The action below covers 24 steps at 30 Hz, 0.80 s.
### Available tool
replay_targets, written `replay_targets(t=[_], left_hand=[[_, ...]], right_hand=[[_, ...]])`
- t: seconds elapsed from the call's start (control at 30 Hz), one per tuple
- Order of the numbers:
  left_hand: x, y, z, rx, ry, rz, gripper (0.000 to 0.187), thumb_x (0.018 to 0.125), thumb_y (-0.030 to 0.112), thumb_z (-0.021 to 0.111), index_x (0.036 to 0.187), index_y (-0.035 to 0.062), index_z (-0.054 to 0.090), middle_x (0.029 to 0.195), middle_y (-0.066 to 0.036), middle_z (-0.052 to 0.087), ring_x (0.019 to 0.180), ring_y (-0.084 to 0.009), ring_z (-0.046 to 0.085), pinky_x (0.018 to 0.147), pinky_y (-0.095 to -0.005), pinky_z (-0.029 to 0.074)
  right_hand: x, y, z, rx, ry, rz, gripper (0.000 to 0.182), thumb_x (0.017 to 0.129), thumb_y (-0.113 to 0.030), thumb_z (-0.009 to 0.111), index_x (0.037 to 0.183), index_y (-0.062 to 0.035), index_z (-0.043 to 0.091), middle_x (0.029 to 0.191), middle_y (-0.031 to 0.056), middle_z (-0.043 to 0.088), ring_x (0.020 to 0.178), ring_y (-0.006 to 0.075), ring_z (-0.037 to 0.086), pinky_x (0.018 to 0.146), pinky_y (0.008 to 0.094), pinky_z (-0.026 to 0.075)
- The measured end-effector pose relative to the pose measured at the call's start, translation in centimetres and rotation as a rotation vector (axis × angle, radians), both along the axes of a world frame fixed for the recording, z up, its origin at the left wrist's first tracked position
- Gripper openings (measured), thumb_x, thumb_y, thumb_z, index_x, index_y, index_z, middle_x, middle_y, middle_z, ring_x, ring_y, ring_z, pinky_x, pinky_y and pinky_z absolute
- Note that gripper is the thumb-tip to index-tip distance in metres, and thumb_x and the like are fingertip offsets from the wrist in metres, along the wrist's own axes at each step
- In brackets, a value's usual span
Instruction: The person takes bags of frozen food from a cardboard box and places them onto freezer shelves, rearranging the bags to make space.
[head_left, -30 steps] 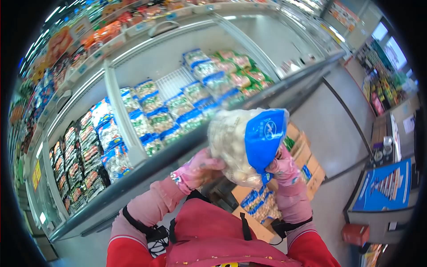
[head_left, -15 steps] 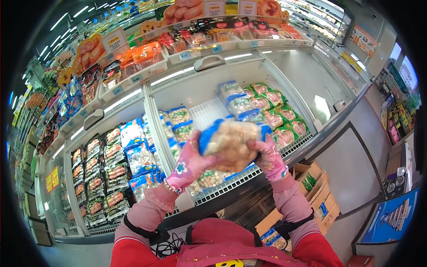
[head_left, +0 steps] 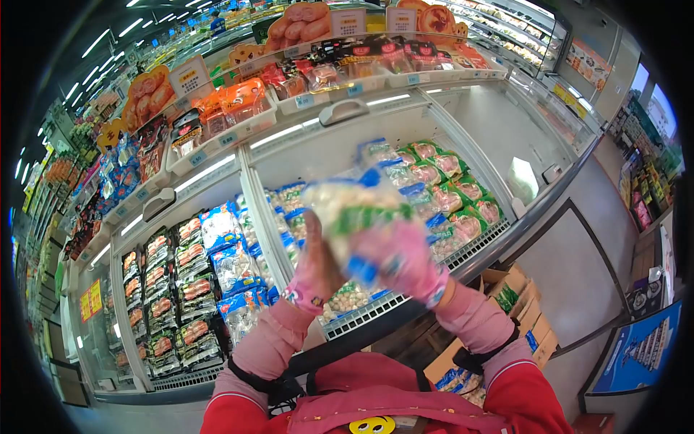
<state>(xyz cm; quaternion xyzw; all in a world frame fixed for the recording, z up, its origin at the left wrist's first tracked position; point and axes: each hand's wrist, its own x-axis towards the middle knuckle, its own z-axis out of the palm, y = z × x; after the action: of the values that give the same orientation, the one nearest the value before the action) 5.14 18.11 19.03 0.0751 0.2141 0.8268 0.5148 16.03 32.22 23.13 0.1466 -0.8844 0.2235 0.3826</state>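
A bag of frozen balls [head_left: 358, 202], pale with a green print and blue ends, is held up over the freezer and smeared by motion. My left hand [head_left: 318, 257], in a pink flowered glove with bare fingers, presses against the bag's left side. Across its lower right lies my right hand [head_left: 408, 264], gloved alike and blurred, gripping the bag. Below and behind them, similar blue-edged bags [head_left: 350, 296] lie in the freezer. To the right sit rows of green-edged packs [head_left: 452, 192], beside more blue-topped bags [head_left: 397, 173].
The chest freezer [head_left: 390, 311] has a raised front rim and a sliding-lid frame [head_left: 264, 210]. Black packs [head_left: 181, 289] fill its left section. Trays of packaged meat [head_left: 238, 101] line the back ledge. An open cardboard box [head_left: 520, 304] stands below the rim at right.
The bag has been turned, so its green print now faces me. My right hand has moved left across its front, and my left hand has shifted slightly along its side.
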Motion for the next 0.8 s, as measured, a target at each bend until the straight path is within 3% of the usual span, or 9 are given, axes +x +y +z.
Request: replay_targets(t=[0.03,0.17,0.27,0.33,0.47,0.63,0.7,0.73,0.8], left_hand=[[-0.8,-0.3,-0.1,-0.038,0.038,-0.036,0.068,0.083,0.057,0.057,0.121,0.0023,0.05,0.116,-0.017,0.059,0.103,-0.0327,0.059,0.088,-0.0453,0.05],[-2.0,-0.5,-2.9,-0.164,0.076,0.163,0.05,0.087,0.043,0.058,0.116,0.0023,0.054,0.115,-0.015,0.059,0.102,-0.0303,0.06,0.085,-0.0425,0.052],[-3.4,-1.8,-5.7,-0.131,0.086,0.083,0.035,0.09,0.027,0.054,0.115,0.0026,0.055,0.114,-0.013,0.06,0.105,-0.0272,0.059,0.091,-0.0417,0.049],[-3.6,-1.5,-7.3,-0.031,0.094,0.099,0.03,0.09,0.021,0.053,0.114,0.0027,0.056,0.114,-0.012,0.06,0.11,-0.0258,0.056,0.096,-0.041,0.045],[-1.2,-1.3,-2.6,-0.124,0.108,0.134,0.052,0.086,0.032,0.056,0.127,0.0028,0.048,0.117,-0.013,0.058,0.11,-0.0263,0.056,0.094,-0.0393,0.047],[-2.8,-4.3,-4.7,-0.332,0.425,0.067,0.034,0.091,0.027,0.051,0.114,0.0028,0.057,0.115,-0.01,0.058,0.104,-0.0227,0.056,0.098,-0.0387,0.042],[-4.1,-4.4,-6.5,-0.433,1.169,0.256,0.029,0.092,0.023,0.05,0.109,0.0025,0.06,0.111,-0.01,0.059,0.1,-0.0203,0.057,0.094,-0.0366,0.043],[-4.2,-4.7,-6.2,-0.427,1.05,0.216,0.027,0.088,0.022,0.053,0.106,0.0029,0.061,0.107,-0.009,0.06,0.096,-0.018,0.057,0.091,-0.0332,0.043],[-5.6,-6.0,-6.0,-0.423,0.897,0.132,0.024,0.087,0.02,0.053,0.099,0.0019,0.063,0.102,-0.009,0.061,0.092,-0.0173,0.058,0.087,-0.0319,0.044]], right_hand=[[0.3,-0.7,-0.7,0.378,-0.065,0.117,0.037,0.074,-0.018,0.073,0.108,-0.011,0.06,0.111,0.01,0.062,0.096,0.0234,0.061,0.079,0.0405,0.05],[1.4,-0.1,-0.9,0.202,-0.354,0.286,0.052,0.074,-0.024,0.071,0.121,-0.0114,0.055,0.123,0.0113,0.055,0.114,0.0284,0.053,0.093,0.0459,0.042],[-0.3,1.6,1.4,-0.241,-0.417,0.097,0.074,0.075,-0.037,0.069,0.137,-0.0087,0.041,0.138,0.0179,0.042,0.13,0.0313,0.039,0.106,0.0473,0.029],[-3.1,1.8,-2.4,0.195,-0.301,-0.168,0.084,0.077,-0.054,0.061,0.139,-0.0031,0.033,0.142,0.0182,0.037,0.134,0.031,0.032,0.111,0.0527,0.015],[-4.8,-0.8,-1.6,0.248,-0.454,-0.181,0.113,0.069,-0.072,0.055,0.146,-0.0001,0.013,0.148,0.028,0.016,0.139,0.041,0.015,0.108,0.062,0.003],[-5.8,-1.5,-5.1,0.211,-0.465,-0.148,0.115,0.071,-0.074,0.051,0.145,0.004,0.009,0.148,0.0313,0.012,0.139,0.0431,0.011,0.108,0.0614,0.003],[-8.4,0.8,-5.4,0.199,-0.763,0.048,0.111,0.071,-0.069,0.055,0.144,0.0026,0.014,0.148,0.0312,0.011,0.137,0.0443,0.018,0.107,0.0632,0.011],[-10.5,3.6,-7.1,0.76,-0.329,0.155,0.103,0.073,-0.061,0.06,0.143,0.0012,0.018,0.146,0.0284,0.023,0.132,0.0428,0.031,0.103,0.0606,0.028],[-10.6,5.2,-1.9,0.32,-0.456,0.103,0.096,0.074,-0.054,0.063,0.144,-0.0029,0.021,0.139,0.0254,0.034,0.124,0.0415,0.04,0.098,0.0553,0.036]])
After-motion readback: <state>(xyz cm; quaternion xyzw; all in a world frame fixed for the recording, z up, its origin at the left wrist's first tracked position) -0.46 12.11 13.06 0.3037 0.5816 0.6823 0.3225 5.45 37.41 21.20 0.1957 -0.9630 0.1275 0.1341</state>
